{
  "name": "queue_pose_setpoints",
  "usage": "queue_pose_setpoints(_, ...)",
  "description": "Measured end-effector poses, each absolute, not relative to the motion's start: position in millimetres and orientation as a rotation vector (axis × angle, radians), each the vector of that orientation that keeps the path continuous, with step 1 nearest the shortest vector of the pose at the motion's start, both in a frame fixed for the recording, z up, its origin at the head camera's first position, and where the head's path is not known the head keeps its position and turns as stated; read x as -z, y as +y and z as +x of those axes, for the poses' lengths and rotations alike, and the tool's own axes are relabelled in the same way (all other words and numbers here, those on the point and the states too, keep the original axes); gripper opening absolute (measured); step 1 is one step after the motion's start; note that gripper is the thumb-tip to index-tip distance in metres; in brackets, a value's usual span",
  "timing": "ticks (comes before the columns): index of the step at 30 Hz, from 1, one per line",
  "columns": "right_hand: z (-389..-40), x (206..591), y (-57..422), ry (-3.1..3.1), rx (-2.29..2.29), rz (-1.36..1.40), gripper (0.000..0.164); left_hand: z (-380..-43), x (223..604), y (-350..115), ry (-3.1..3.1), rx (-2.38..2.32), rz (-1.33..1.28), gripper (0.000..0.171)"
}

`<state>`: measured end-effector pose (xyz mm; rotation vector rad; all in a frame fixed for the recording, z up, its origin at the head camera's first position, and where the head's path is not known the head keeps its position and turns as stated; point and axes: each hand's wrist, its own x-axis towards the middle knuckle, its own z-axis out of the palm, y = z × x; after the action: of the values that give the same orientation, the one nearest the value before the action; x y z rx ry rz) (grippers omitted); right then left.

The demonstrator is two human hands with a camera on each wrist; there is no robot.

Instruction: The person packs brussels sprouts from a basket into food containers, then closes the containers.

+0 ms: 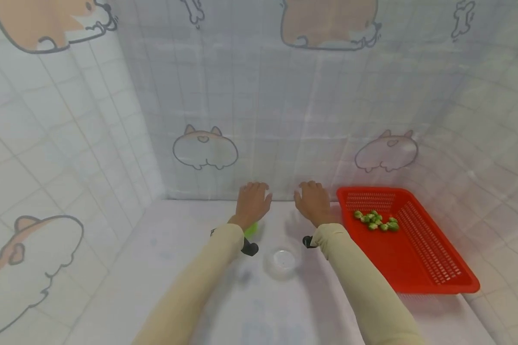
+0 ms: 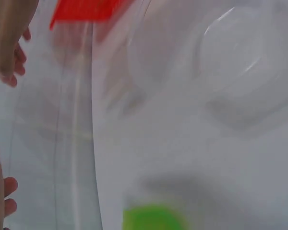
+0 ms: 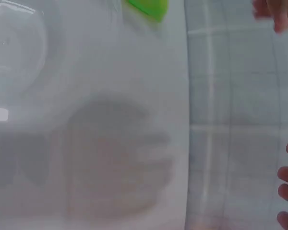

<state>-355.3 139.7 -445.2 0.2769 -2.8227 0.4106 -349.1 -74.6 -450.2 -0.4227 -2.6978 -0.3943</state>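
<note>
My left hand point(image 1: 252, 203) and right hand point(image 1: 314, 202) are held out over the far part of the white table point(image 1: 190, 215), fingers relaxed and bent a little, with nothing in them. Nearest the left hand is a bright green object point(image 1: 251, 230), mostly hidden under that wrist; only its blurred edge shows in the left wrist view. Between the forearms stands a clear round bowl point(image 1: 283, 260), see-through and with nothing visible inside. To the right of the right hand sits a red plastic basket point(image 1: 397, 258) with several small Brussels sprouts point(image 1: 373, 219) at its far end.
A pale checked curtain point(image 1: 263, 96) printed with cartoon dogs closes off the back and both sides. The basket's right side lies close to the right-hand curtain. In the right wrist view a hand's shadow point(image 3: 115, 163) falls on the tabletop.
</note>
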Motion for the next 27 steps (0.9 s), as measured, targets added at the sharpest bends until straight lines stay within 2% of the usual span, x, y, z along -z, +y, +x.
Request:
queue_pose_setpoints(3,-353,440,157,-2.757,-0.45,0.279,0.038,-333,452,-74,-2.669,0.558,-0.451,0.025)
queue_pose_setpoints(6,-352,438,179,-2.669,-0.465,0.283,0.033,-308,461,-76,-2.715,0.75,-0.405,0.025)
queue_pose_setpoints(13,-342,443,249,-2.565,-0.615,0.13,0.027,-256,508,-86,-2.71,1.152,-0.232,0.028)
queue_pose_setpoints(20,-325,453,319,-2.685,-0.678,0.004,0.026,-227,558,-95,-2.541,1.382,-0.319,0.029)
queue_pose_setpoints(27,-317,461,348,-2.9,-0.639,-0.057,0.03,-218,568,-92,-2.531,1.611,-0.185,0.019)
